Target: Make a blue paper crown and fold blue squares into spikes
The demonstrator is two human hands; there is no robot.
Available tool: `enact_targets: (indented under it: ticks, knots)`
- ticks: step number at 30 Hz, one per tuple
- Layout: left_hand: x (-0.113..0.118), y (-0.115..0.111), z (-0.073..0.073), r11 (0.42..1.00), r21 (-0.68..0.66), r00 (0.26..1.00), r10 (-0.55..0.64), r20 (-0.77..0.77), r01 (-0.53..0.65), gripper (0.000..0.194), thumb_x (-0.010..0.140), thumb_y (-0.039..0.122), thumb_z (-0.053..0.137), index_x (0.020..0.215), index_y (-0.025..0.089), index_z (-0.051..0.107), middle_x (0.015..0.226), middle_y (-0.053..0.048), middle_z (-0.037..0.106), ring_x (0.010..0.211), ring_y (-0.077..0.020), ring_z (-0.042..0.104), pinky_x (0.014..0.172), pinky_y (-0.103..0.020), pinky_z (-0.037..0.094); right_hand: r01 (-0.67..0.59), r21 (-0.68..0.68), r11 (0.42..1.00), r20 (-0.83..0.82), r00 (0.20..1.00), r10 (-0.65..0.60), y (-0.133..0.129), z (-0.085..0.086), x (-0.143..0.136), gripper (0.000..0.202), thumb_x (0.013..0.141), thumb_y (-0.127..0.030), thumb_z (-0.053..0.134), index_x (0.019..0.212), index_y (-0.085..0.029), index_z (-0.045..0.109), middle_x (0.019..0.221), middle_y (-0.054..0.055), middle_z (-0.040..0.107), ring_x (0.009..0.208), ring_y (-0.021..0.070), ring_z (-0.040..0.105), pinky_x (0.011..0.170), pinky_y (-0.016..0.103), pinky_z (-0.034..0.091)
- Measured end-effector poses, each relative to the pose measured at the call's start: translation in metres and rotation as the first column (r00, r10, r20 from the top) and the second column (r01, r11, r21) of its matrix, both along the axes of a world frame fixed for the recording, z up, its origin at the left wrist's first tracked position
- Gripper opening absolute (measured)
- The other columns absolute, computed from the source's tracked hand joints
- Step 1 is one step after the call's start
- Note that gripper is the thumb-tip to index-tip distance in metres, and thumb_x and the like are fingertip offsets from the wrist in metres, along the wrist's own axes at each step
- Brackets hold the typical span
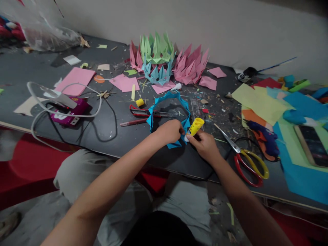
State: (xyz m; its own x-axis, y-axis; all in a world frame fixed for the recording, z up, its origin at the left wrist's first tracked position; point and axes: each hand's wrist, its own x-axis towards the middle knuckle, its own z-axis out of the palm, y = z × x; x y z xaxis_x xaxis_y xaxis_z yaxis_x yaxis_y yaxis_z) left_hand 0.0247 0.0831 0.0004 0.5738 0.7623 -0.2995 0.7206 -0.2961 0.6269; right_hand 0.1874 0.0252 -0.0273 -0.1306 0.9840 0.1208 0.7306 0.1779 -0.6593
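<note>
A ring of folded blue paper, a paper crown, lies on the dark table in front of me. My left hand is closed on the crown's near side, its fingertips partly hidden. In my right hand is a yellow glue stick, its white end tilted down against the blue paper beside my left fingers. The glue stick's yellow cap lies left of the ring. A red utility knife and a dark red pen reach toward the ring from the left.
Finished green, pink and light blue paper crowns stand by the wall. Scissors, a blue glue gun, a phone and coloured sheets lie right. At left are a purple power strip with cables and pink paper.
</note>
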Motion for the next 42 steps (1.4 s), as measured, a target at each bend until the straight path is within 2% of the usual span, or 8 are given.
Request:
enact_targets:
  ticks: [10,13,19,25,29,32,36,42]
  knots:
    - [-0.004,-0.007,0.007,0.987,0.116,0.989,-0.099,-0.109,0.111,0.038,0.071,0.006,0.048,0.104,0.018,0.063,0.107,-0.009,0.060,0.099,-0.0222,0.057,0.087,-0.031,0.044,-0.018,-0.046,0.999,-0.070,0.997,0.015,-0.002,0.002,-0.001,0.024,0.073,-0.043,0.055,0.066,-0.020,0.058,0.052,-0.001,0.056,0.047,0.0132,0.049,0.047,0.024,0.035]
    - [-0.008,-0.009,0.005,0.962,0.204,0.980,-0.164,-0.112,0.184,0.037,0.074,0.004,0.046,0.104,0.018,0.063,0.104,-0.008,0.058,0.095,-0.0205,0.058,0.084,-0.030,0.045,0.041,-0.104,0.994,-0.215,0.975,-0.062,-0.002,0.001,0.002,0.024,0.069,-0.042,0.057,0.062,-0.020,0.057,0.051,-0.001,0.055,0.046,0.0127,0.047,0.046,0.024,0.036]
    - [-0.017,-0.008,-0.003,0.882,0.340,0.945,-0.310,-0.103,0.326,0.035,0.080,0.003,0.041,0.103,0.018,0.063,0.098,-0.007,0.057,0.092,-0.0177,0.057,0.080,-0.028,0.045,0.292,-0.244,0.925,-0.624,0.683,-0.380,0.004,-0.011,0.011,0.026,0.067,-0.045,0.058,0.069,-0.019,0.059,0.064,0.001,0.061,0.056,0.0145,0.053,0.050,0.026,0.043]
    - [-0.020,-0.007,-0.004,0.766,0.518,0.922,-0.354,-0.155,0.381,0.025,0.087,0.012,0.042,0.098,0.017,0.064,0.097,-0.007,0.056,0.093,-0.0187,0.053,0.079,-0.029,0.043,0.304,-0.289,0.908,-0.700,0.579,-0.417,0.004,-0.011,0.010,0.023,0.065,-0.043,0.061,0.070,-0.020,0.059,0.066,0.001,0.060,0.057,0.0138,0.052,0.051,0.025,0.042]
    - [-0.021,-0.006,0.000,0.671,0.627,0.908,-0.390,-0.156,0.396,0.020,0.088,0.016,0.044,0.092,0.018,0.063,0.115,-0.008,0.053,0.112,-0.0221,0.044,0.092,-0.034,0.036,0.307,-0.288,0.907,-0.725,0.549,-0.415,0.004,-0.010,0.010,0.023,0.065,-0.043,0.061,0.070,-0.021,0.059,0.067,0.001,0.060,0.057,0.0132,0.051,0.051,0.025,0.041]
    - [-0.023,-0.005,-0.001,0.631,0.661,0.894,-0.424,-0.144,0.406,0.019,0.089,0.016,0.042,0.090,0.018,0.060,0.117,-0.005,0.055,0.121,-0.0214,0.038,0.099,-0.036,0.029,0.297,-0.272,0.915,-0.709,0.582,-0.399,0.004,-0.009,0.010,0.026,0.066,-0.046,0.059,0.070,-0.021,0.058,0.068,0.001,0.060,0.056,0.0133,0.051,0.050,0.025,0.041]
    - [-0.024,-0.001,-0.005,0.620,0.683,0.899,-0.418,-0.128,0.386,0.018,0.089,0.014,0.041,0.087,0.018,0.058,0.093,-0.003,0.065,0.101,-0.0174,0.052,0.099,-0.037,0.028,0.245,-0.185,0.952,-0.634,0.710,-0.307,0.001,-0.004,0.009,0.026,0.069,-0.045,0.056,0.071,-0.020,0.059,0.064,0.000,0.060,0.056,0.0138,0.053,0.051,0.025,0.042]
    - [-0.014,0.003,-0.007,0.644,0.674,0.911,-0.398,-0.108,0.361,0.018,0.088,0.014,0.041,0.091,0.017,0.058,0.084,-0.001,0.066,0.088,-0.0172,0.055,0.097,-0.037,0.027,0.060,0.003,0.998,-0.232,0.971,-0.058,-0.004,0.004,0.002,0.023,0.074,-0.041,0.054,0.069,-0.020,0.058,0.056,-0.001,0.057,0.050,0.0138,0.052,0.049,0.025,0.039]
